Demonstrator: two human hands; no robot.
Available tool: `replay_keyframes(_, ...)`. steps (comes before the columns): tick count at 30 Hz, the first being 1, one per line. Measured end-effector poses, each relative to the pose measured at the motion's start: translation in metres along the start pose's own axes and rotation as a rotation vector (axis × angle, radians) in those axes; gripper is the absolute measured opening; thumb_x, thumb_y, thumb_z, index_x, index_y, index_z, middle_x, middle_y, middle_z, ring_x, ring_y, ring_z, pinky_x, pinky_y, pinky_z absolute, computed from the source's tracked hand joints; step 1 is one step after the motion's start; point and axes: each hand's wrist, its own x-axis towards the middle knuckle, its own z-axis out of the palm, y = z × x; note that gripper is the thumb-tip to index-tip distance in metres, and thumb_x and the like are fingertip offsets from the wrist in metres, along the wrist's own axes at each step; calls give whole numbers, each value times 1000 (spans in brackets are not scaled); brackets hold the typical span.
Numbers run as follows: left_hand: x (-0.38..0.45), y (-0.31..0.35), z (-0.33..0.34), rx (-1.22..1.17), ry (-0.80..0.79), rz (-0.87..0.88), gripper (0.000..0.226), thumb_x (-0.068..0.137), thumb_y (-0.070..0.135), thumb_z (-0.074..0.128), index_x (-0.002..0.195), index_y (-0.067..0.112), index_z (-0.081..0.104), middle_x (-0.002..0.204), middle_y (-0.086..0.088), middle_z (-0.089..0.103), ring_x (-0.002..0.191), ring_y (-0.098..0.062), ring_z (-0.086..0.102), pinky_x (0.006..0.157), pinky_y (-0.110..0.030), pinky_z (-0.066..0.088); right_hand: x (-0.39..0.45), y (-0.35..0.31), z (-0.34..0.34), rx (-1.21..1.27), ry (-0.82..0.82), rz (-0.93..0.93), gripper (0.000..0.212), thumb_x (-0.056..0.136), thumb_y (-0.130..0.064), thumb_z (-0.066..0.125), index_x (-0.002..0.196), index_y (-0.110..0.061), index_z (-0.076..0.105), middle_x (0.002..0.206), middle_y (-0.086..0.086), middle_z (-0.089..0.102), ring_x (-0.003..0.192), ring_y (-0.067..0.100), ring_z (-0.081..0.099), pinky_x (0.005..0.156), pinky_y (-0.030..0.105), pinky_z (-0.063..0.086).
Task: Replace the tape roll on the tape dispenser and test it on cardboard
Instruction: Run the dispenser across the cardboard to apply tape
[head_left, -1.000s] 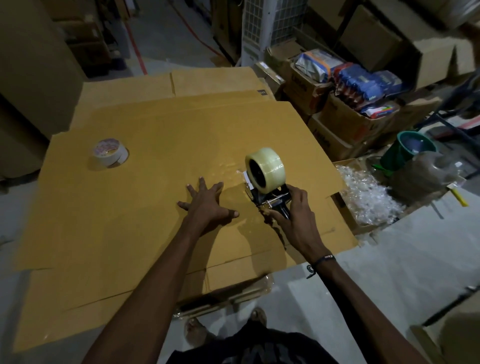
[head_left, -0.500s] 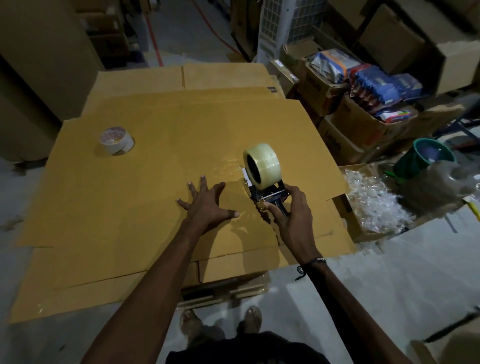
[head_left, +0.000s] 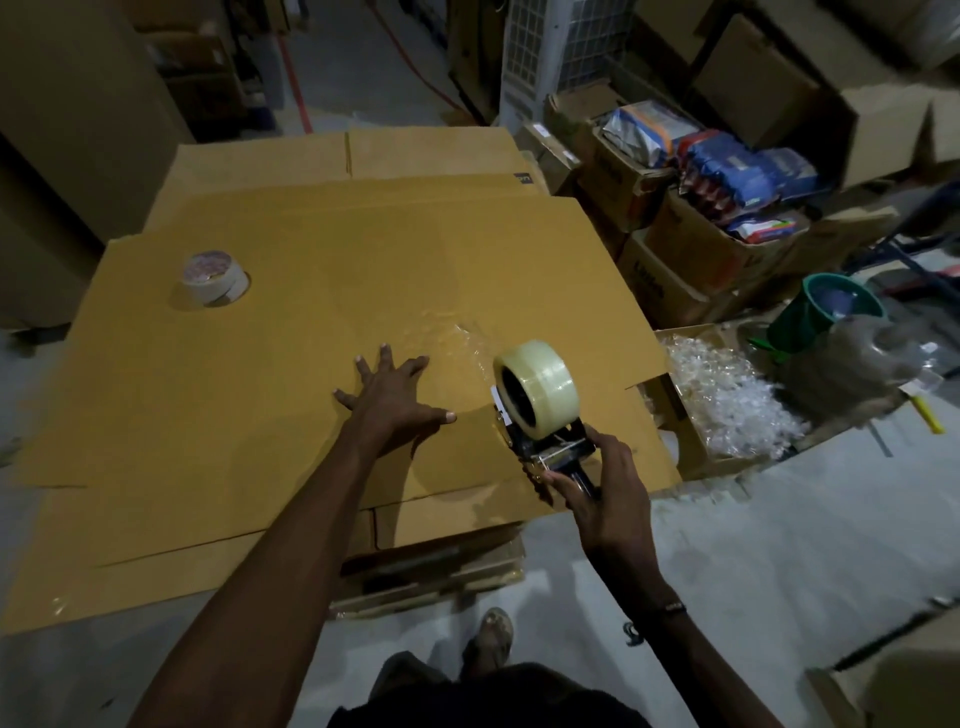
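Observation:
A black tape dispenser (head_left: 556, 453) carries a full clear tape roll (head_left: 537, 387) and rests its front end on a flat brown cardboard sheet (head_left: 322, 291). My right hand (head_left: 602, 488) grips the dispenser's handle near the sheet's right front edge. My left hand (head_left: 392, 397) lies flat on the cardboard with fingers spread, just left of the dispenser. A shiny strip of clear tape (head_left: 457, 338) runs on the cardboard beyond the roll. Another, nearly used-up tape roll (head_left: 214, 278) lies on its side at the sheet's far left.
Open cartons of packaged goods (head_left: 727, 176) stand at the right. A box of clear plastic pieces (head_left: 727, 400) and a green bucket (head_left: 826, 306) sit right of the sheet. More flat cardboard lies underneath and behind. My feet (head_left: 488, 636) are on the grey floor.
My right hand has pulled the dispenser a little toward me along the cardboard. My left hand stays flat in the same spot. The camera view has shifted slightly.

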Motion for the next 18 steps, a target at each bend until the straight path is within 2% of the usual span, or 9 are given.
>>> replay_keyframes(2,-2,-1,0,5,0,8,118,66,75,84,164,47,25,177,-3,-15,160,-48,-16,113,-87,-2,-9,2,-2,-5,3,4,63,93,-44,71,148,-21,49,135,-3,54,111,-22,57,82,7,55)
replay_keyframes(4,-2,0,1,15,-6,-8,119,67,78,81,165,48,21,177,-3,-17,159,-48,-17,112,-88,-1,-6,0,-2,-35,9,5,68,91,-48,70,148,-18,49,137,1,53,108,-25,54,81,-1,47)
replay_keyframes(8,-22,13,15,8,-33,-50,129,64,83,78,167,45,10,175,-9,-25,156,-51,-24,110,-88,-5,0,2,-3,-101,-4,-29,67,95,-45,75,149,-16,47,140,5,53,108,-10,47,81,-7,40)
replay_keyframes(12,-56,23,51,-42,28,-15,120,69,84,74,166,46,15,174,-10,-26,156,-50,-28,111,-86,-10,-2,3,-2,-153,-11,-60,67,96,-48,74,148,-16,46,142,5,51,108,-11,43,80,-5,39)
replay_keyframes(14,-61,22,60,-55,71,-10,113,73,85,70,165,47,18,175,-9,-24,156,-49,-27,111,-85,-11,0,1,-1,-182,-15,-55,67,96,-51,72,147,-17,45,143,3,50,106,-9,46,76,0,43)
replay_keyframes(18,-61,22,57,-52,69,-4,111,75,85,68,166,46,18,175,-10,-23,157,-50,-24,112,-85,-9,1,-2,2,-234,-28,-55,69,96,-54,71,146,-16,44,145,4,49,105,9,58,78,24,49)
